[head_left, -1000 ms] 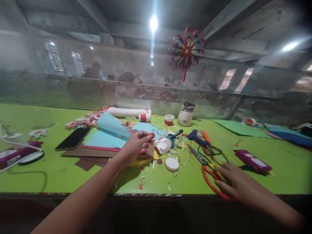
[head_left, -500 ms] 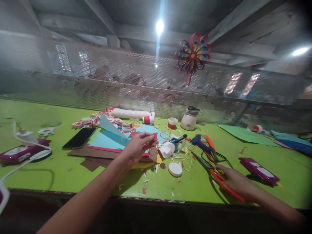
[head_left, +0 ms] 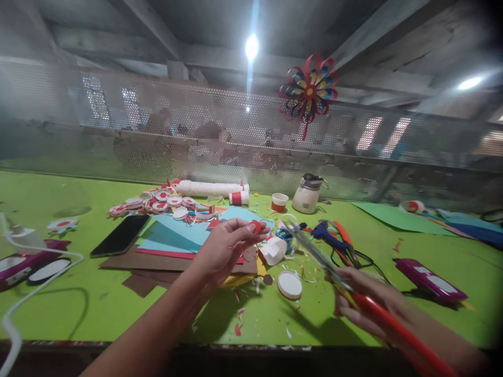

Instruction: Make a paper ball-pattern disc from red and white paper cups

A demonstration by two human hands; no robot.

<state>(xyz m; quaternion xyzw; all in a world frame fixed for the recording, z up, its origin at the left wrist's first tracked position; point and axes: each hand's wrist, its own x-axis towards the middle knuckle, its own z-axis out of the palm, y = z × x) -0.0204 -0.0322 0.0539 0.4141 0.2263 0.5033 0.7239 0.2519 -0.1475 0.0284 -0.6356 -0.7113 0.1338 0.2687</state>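
Note:
Between its thumb and fingers my left hand (head_left: 228, 246) pinches a small red paper piece (head_left: 256, 226), above the stack of coloured paper. My right hand (head_left: 365, 293) grips red-handled scissors (head_left: 371, 306), raised off the table with the blades pointing up and left toward the left hand. The blades are blurred by motion, so how far apart they are is unclear. Below and between the hands lies a round white lid (head_left: 290, 285). Blue sheets (head_left: 168, 235) top brown card (head_left: 118, 262). A crumpled white paper piece (head_left: 274, 251) lies beside the left fingertips.
A black phone (head_left: 121, 235) and a heap of red-and-white discs (head_left: 157, 201) lie left. Behind stand a red-and-white cup (head_left: 279, 202) and a pale bottle (head_left: 307, 195). A blue-handled tool (head_left: 328, 234) and purple device (head_left: 430, 280) lie right. A mesh screen (head_left: 176, 146) rises behind.
My right hand has lifted the scissors off the tabletop and swung them closer to my left hand. My left hand keeps its pinch on the red piece, shifted slightly right.

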